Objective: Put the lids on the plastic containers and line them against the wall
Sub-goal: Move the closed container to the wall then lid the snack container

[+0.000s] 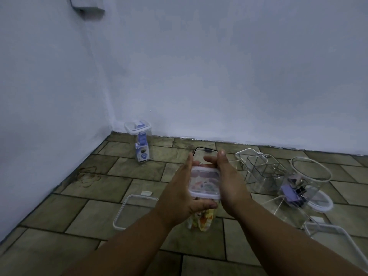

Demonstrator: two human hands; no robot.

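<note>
A tall clear container with colourful contents [201, 218] stands on the floor in front of me, and a clear lid [205, 182] sits on its top. My left hand [181, 192] grips the lid's left side and my right hand [229, 182] grips its right side. A lidded container with blue packets [140, 142] stands by the wall [199, 76] near the corner. To the right are an open square container [262, 170] and a round container holding purple items [304, 182], both without lids.
A loose rectangular lid [135, 210] lies on the tiled floor to the left. A round lid [320, 202] lies under the round container and another rectangular lid [336, 242] lies at the right. A black-rimmed flat object [205, 151] lies behind my hands.
</note>
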